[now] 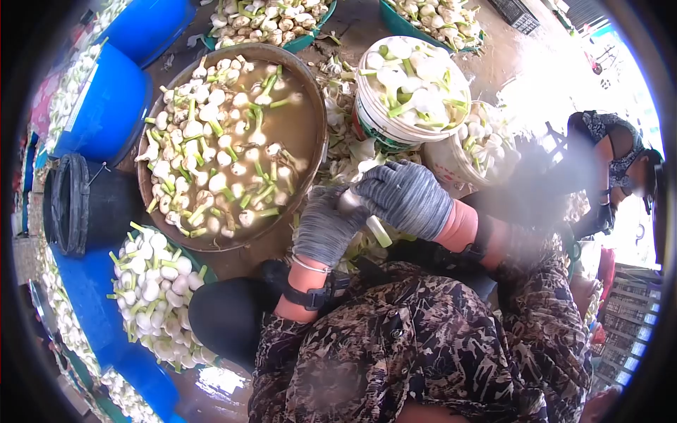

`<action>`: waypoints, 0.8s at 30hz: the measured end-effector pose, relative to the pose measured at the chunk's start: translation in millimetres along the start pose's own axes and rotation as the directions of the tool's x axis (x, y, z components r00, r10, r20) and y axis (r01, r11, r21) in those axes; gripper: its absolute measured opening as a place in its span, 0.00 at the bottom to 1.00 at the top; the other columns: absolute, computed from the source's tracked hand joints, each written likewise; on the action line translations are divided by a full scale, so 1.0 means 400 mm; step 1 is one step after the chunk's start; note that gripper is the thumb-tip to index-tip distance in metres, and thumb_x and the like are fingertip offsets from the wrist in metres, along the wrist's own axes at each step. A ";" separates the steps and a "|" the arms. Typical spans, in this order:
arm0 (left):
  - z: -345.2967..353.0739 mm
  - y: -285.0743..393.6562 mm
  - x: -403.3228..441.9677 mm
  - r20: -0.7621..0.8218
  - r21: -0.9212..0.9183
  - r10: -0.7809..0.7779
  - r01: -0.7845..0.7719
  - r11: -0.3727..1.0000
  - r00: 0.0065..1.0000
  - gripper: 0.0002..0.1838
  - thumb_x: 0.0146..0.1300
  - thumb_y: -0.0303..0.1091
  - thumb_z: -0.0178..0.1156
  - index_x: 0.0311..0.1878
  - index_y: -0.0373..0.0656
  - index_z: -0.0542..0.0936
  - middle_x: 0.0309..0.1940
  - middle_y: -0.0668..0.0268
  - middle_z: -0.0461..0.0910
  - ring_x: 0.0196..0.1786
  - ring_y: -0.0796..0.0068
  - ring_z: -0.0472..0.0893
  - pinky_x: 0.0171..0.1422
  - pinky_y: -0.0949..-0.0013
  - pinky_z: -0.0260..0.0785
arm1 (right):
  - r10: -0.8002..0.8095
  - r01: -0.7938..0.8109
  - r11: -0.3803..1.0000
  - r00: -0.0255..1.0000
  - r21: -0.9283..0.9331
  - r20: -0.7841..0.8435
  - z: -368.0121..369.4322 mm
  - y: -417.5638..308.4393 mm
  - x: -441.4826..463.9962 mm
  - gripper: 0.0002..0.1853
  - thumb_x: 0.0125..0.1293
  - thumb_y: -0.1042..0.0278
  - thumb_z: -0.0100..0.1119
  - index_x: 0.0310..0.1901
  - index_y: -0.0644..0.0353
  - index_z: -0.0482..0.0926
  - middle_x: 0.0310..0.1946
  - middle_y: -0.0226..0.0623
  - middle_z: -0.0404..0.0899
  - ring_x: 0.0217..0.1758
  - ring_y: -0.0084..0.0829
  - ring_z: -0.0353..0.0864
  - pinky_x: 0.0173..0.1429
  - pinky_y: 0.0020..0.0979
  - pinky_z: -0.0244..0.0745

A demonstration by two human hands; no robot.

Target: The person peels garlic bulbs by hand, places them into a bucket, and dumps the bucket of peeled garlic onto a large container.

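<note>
My left hand (327, 223), in a grey knit glove, is closed around a white garlic bulb (350, 201). A pale green cut stem (379, 231) sticks out below my fingers, apparently from this bulb. My right hand (409, 197), in a matching glove, presses its bent fingers against the bulb's top from the other side. Most of the bulb is hidden by the gloves. Loose peelings (343, 127) lie under and beyond my hands. Just past the right hand stands a white bucket (374, 120) heaped with peeled garlic.
To the left is a wide basin (319, 141) of murky water with floating garlic. A garlic pile (159, 296) lies nearer me. Blue tubs (113, 106) and a black bucket (106, 204) line the left. A second bucket (451, 166) and another person (620, 155) are at right.
</note>
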State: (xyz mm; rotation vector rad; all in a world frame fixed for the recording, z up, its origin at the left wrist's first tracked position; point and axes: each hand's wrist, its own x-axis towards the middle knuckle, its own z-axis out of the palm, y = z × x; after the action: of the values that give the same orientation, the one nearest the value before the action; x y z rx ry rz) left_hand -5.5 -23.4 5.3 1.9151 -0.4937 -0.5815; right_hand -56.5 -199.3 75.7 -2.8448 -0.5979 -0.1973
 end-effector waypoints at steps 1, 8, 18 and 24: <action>0.014 -0.021 0.003 0.032 0.005 0.003 -0.003 1.000 0.999 0.26 0.50 0.42 0.73 0.49 0.36 0.80 0.42 0.53 0.80 0.43 0.60 0.81 0.51 0.64 0.73 | 0.016 -0.010 0.997 0.997 -0.078 0.078 -0.006 -0.005 -0.003 0.09 0.59 0.64 0.57 0.40 0.55 0.80 0.34 0.36 0.78 0.36 0.38 0.79 0.39 0.38 0.76; 0.028 0.066 -0.026 -0.036 0.193 0.060 -0.052 0.980 0.998 0.23 0.51 0.40 0.71 0.48 0.36 0.81 0.37 0.55 0.83 0.40 0.60 0.82 0.51 0.63 0.74 | 0.382 -0.363 0.910 0.922 0.201 -0.064 0.042 0.049 -0.028 0.05 0.58 0.67 0.57 0.31 0.57 0.77 0.26 0.43 0.77 0.32 0.46 0.79 0.36 0.42 0.75; 0.002 0.130 0.002 0.023 0.272 0.047 -0.051 0.961 0.999 0.18 0.50 0.41 0.71 0.41 0.40 0.83 0.35 0.53 0.82 0.36 0.58 0.82 0.44 0.60 0.74 | 0.183 -0.178 0.964 0.983 0.196 -0.008 0.015 0.023 -0.051 0.07 0.59 0.64 0.60 0.37 0.55 0.80 0.32 0.40 0.79 0.34 0.45 0.81 0.40 0.40 0.77; -0.041 0.118 0.022 0.055 0.110 -0.038 0.031 0.993 0.998 0.20 0.51 0.35 0.70 0.46 0.35 0.81 0.37 0.54 0.80 0.42 0.62 0.81 0.50 0.65 0.73 | 0.399 -0.338 0.834 0.915 0.437 -0.054 0.023 0.066 0.025 0.06 0.55 0.67 0.61 0.33 0.58 0.78 0.27 0.45 0.79 0.31 0.48 0.79 0.33 0.42 0.75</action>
State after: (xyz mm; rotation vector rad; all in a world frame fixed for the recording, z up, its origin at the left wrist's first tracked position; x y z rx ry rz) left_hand 7.6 -35.0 52.7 2.0185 -0.5392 -0.6446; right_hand -36.0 -216.7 63.3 -2.4326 -0.0353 -0.1766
